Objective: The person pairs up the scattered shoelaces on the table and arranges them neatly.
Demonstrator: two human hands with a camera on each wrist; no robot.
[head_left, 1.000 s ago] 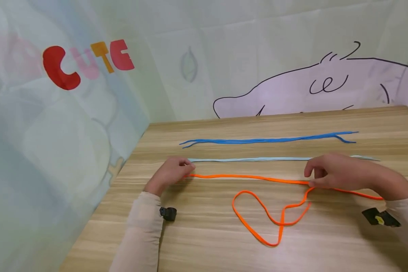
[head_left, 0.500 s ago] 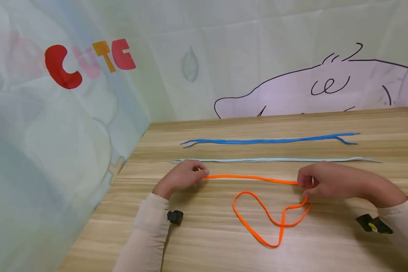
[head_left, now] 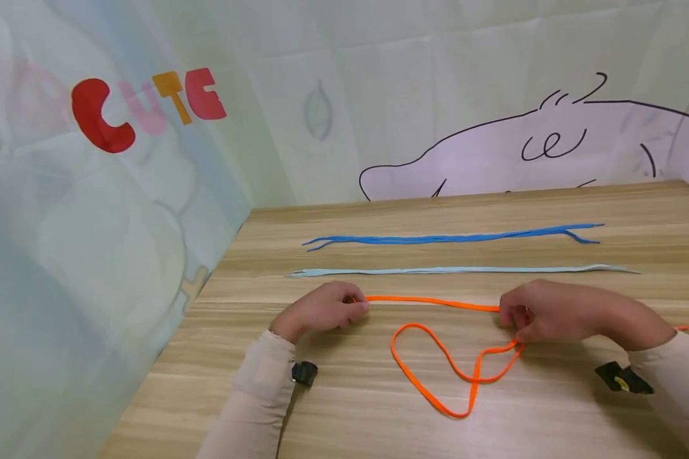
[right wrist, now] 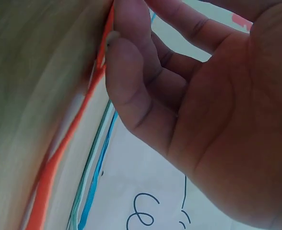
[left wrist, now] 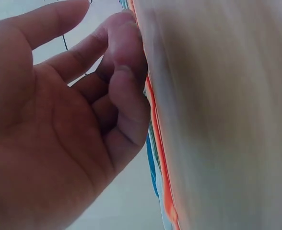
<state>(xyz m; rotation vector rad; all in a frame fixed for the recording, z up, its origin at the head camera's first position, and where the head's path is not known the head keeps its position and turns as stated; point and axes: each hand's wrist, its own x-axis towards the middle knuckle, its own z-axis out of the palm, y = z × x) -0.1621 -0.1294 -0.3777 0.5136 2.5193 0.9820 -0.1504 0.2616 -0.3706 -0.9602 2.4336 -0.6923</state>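
Note:
An orange shoelace [head_left: 430,299] lies across the table, its upper stretch nearly straight between the two hands. Below that stretch, a loose loop of it spreads toward the table's near side. My left hand [head_left: 324,311] rests at the straight part's left end, loosely curled fingers touching the lace, thumb apart in the left wrist view. On the right, my right hand [head_left: 563,312] touches the lace with bent fingertips where the loop begins; its palm and fingers [right wrist: 124,72] show in the right wrist view. The lace under both hands is partly hidden.
Beyond the hands a pale blue shoelace [head_left: 436,270] lies straight. Farther back is a blue shoelace [head_left: 430,240], doubled, with its ends parted. The wooden table [head_left: 333,408] meets a printed cloth backdrop [head_left: 298,127] at the back and left.
My left hand has slid right along the orange shoelace, uncovering the pale blue lace's left end. My right hand has shifted slightly left and nearer, uncovering more of the pale blue lace.

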